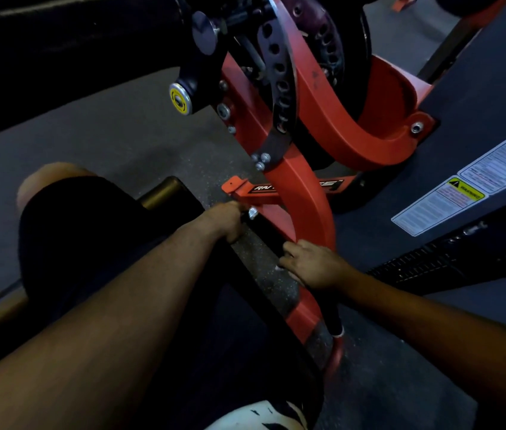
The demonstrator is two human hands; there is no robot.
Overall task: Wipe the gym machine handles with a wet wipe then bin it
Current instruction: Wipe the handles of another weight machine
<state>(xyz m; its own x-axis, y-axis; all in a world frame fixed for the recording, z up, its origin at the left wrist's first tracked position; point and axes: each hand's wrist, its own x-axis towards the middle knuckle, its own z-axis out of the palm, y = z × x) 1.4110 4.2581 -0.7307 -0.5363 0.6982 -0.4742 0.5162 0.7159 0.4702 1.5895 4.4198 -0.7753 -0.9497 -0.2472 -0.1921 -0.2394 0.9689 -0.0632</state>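
1. Landmark: the curved orange steel frame post [302, 193] of the gym machine. All positions below are given relative to it.
2. Left hand [225, 220]: it sits just left of the post's lower section, against the short orange crossbar with the black label [295, 186]. The fingers curl round something dark at a small silver bolt [252, 213]; what they hold cannot be told in this dim light.
3. Right hand [313, 268]: it sits directly below the post's lower bend, palm down. The fingers curl over the upper end of the black rubber-sleeved handle bar [333, 318], which runs down and away from the post to a pale end cap.
4. Wet wipe [278, 268]: a small pale scrap shows at the right hand's fingertips, on the side away from the post. It is probably the wipe, pressed under the fingers; the view is too dark to confirm.
5. Progress, as a judgement: the wiping stage is in hand. Contact is at the handle's upper end, so the length toward the end cap appears yet to be covered.
6. Remaining: finish this handle, treat any other handles, then bin the wipe. No bin is visible anywhere round the post.
7. Surroundings: dark speckled rubber floor [140, 141] lies left of the post; a white warning label [450, 200] lies right of it.
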